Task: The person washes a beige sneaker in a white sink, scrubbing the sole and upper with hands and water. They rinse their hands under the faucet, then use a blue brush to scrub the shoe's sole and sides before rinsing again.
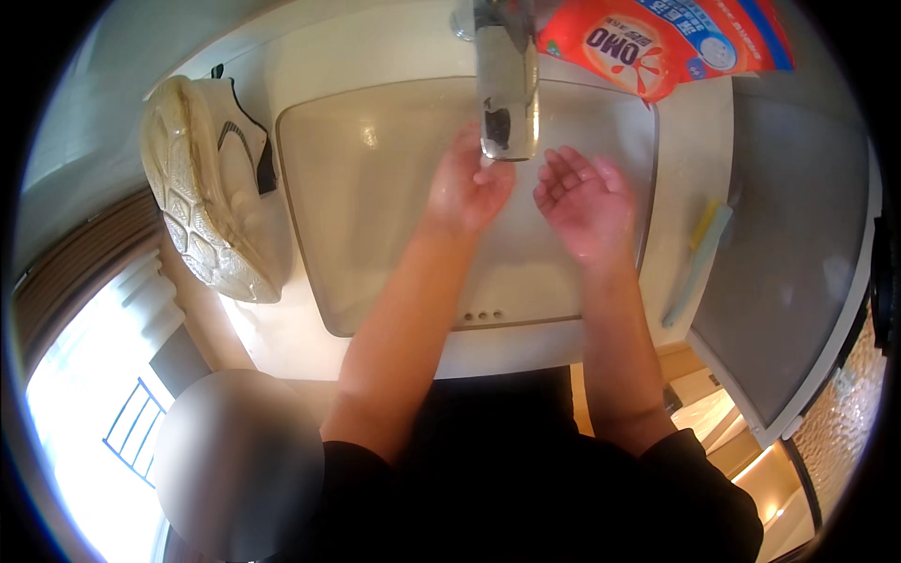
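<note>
Both my hands are over a rectangular white sink basin (366, 232), below a chrome faucet (508, 91). My left hand (468, 186) is cupped at the spout's left side, and the faucet hides part of its fingers. I see nothing held in it. To the right of the spout, my right hand (588, 204) is turned palm up with bent fingers and an empty, wet-looking palm. The two hands are apart. Whether water is running cannot be made out clearly.
A white shoe (211, 190) lies on its side on the left counter, sole outward. At the back right rests a red OMO detergent bag (633, 49). A pale-blue brush with yellow bristles (697, 260) lies on the right counter edge, beside a grey panel (788, 232).
</note>
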